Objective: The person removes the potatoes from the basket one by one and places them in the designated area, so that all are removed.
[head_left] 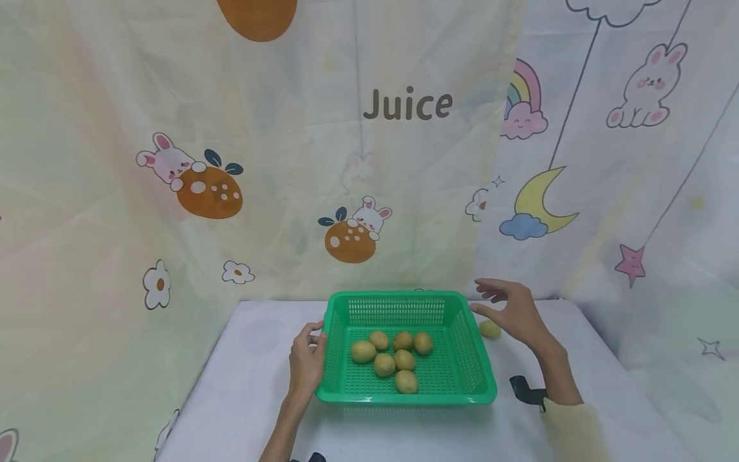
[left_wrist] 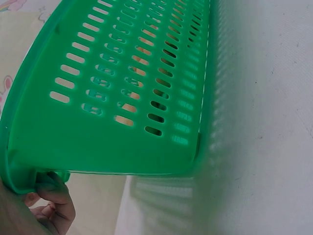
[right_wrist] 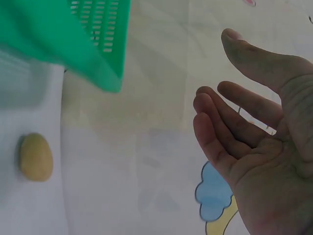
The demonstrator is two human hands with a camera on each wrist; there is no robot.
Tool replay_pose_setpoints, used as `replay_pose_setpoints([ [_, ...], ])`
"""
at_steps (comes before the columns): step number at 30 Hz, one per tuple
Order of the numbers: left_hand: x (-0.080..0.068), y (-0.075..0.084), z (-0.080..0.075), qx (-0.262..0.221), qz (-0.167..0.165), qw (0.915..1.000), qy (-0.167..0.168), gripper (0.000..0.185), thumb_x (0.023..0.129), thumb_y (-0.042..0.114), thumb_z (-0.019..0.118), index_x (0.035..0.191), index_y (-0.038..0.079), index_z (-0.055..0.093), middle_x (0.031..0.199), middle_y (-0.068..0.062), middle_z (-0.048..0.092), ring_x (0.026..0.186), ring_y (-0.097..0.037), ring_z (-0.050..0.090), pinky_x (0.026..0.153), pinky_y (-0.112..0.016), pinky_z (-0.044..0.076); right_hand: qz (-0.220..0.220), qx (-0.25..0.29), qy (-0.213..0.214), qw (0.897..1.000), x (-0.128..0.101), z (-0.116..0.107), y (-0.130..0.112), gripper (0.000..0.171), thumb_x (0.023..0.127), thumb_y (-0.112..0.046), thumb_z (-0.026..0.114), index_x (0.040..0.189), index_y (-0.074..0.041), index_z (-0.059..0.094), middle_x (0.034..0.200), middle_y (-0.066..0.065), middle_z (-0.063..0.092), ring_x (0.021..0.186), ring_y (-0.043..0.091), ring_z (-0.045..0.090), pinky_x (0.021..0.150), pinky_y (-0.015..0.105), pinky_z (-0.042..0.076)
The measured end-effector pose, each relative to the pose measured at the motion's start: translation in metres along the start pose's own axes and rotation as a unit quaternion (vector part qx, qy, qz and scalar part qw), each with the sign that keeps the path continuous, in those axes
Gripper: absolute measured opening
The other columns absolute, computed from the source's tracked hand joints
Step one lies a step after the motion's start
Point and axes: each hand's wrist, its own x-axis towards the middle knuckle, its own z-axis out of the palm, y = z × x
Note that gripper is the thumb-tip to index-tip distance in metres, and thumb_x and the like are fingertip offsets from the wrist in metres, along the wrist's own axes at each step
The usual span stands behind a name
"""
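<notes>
While the left hand (head_left: 306, 362) grips the left rim of the green basket (head_left: 475, 378), seven potatoes (head_left: 392, 359) lie inside; one potato (head_left: 489, 329) remains on the surface just right of it, below the right hand (head_left: 514, 311), fingers spread and empty.

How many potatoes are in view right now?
8. Seven potatoes lie in the green basket; one potato sits on the table right of it, by the right hand.
</notes>
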Motion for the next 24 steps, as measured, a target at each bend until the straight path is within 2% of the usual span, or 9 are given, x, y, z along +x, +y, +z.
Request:
replay_pose_setpoints([
  [3, 0.0, -0.001, -0.001, 0.001, -0.006, 1.0, -0.002, 0.032, 0.112, 0.013, 0.059, 0.142, 0.003, 0.067, 0.099, -0.017, 0.075, 0.065, -0.017, 0.07, 0.059, -0.026, 0.054, -0.006, 0.013, -0.018, 1.0, 0.006, 0.007, -0.01, 0.058, 0.091, -0.018, 0.09, 0.142, 0.001, 0.069, 0.127, 0.023, 0.079, 0.11, 0.04, 0.078, 0.092, 0.056, 0.064],
  [6, 0.0, -0.001, 0.0, 0.001, -0.007, 1.0, -0.003, 0.033, 0.113, 0.013, 0.059, 0.142, 0.003, 0.067, 0.098, -0.017, 0.074, 0.064, -0.016, 0.069, 0.058, -0.026, 0.053, -0.017, 0.026, -0.032, 0.999, 0.012, 0.016, -0.017, 0.057, 0.09, -0.015, 0.09, 0.14, 0.002, 0.07, 0.126, 0.024, 0.079, 0.108, 0.041, 0.078, 0.092, 0.059, 0.064],
  [12, 0.0, 0.001, 0.0, 0.002, -0.009, 1.0, -0.001, 0.033, 0.112, 0.013, 0.059, 0.142, 0.003, 0.067, 0.098, -0.017, 0.074, 0.065, -0.017, 0.07, 0.058, -0.026, 0.053, -0.025, 0.033, -0.065, 0.997, 0.023, 0.037, -0.027, 0.054, 0.088, -0.014, 0.092, 0.135, 0.003, 0.073, 0.124, 0.021, 0.08, 0.104, 0.036, 0.079, 0.093, 0.057, 0.064],
  [19, 0.0, 0.004, -0.002, -0.001, -0.011, 0.9999, -0.001, 0.033, 0.112, 0.013, 0.059, 0.142, 0.003, 0.067, 0.1, -0.018, 0.075, 0.067, -0.017, 0.071, 0.059, -0.026, 0.054, -0.029, 0.048, -0.123, 0.991, 0.031, 0.058, -0.031, 0.058, 0.088, -0.016, 0.093, 0.135, 0.009, 0.071, 0.126, 0.028, 0.077, 0.11, 0.045, 0.077, 0.095, 0.057, 0.063],
  [24, -0.001, 0.004, -0.002, -0.001, -0.014, 0.9999, -0.004, 0.033, 0.112, 0.013, 0.059, 0.142, 0.003, 0.066, 0.101, -0.018, 0.075, 0.069, -0.018, 0.071, 0.061, -0.027, 0.055, -0.04, 0.053, -0.156, 0.986, 0.036, 0.071, -0.027, 0.058, 0.085, -0.014, 0.095, 0.131, 0.013, 0.071, 0.123, 0.029, 0.078, 0.108, 0.046, 0.077, 0.094, 0.058, 0.063],
])
